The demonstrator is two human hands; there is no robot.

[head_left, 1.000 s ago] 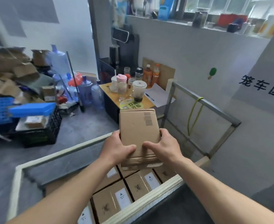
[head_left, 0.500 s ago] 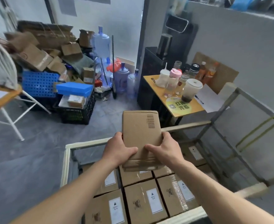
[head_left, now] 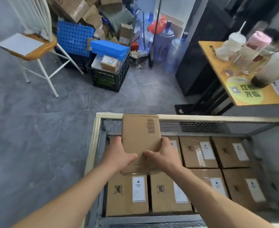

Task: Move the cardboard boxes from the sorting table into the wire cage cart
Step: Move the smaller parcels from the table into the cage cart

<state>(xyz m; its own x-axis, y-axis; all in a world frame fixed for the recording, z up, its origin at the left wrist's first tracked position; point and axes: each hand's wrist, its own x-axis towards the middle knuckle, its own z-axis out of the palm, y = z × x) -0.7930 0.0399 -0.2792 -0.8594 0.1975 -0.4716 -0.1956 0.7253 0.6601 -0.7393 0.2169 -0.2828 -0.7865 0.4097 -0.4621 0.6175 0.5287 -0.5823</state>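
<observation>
Over cart's far-left corner, left hand and right hand hold box.

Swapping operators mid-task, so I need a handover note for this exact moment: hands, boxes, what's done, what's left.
Left hand: grips the left side of the held cardboard box.
Right hand: grips its right side.
Held cardboard box: above the far-left corner of the wire cage cart, not yet set down.
Done: a layer of labelled boxes lies in the cart in two rows.
Left: lower this box in and let go. The spot under it is hidden, and the sorting table is out of view, so the remaining count is unknown.
</observation>
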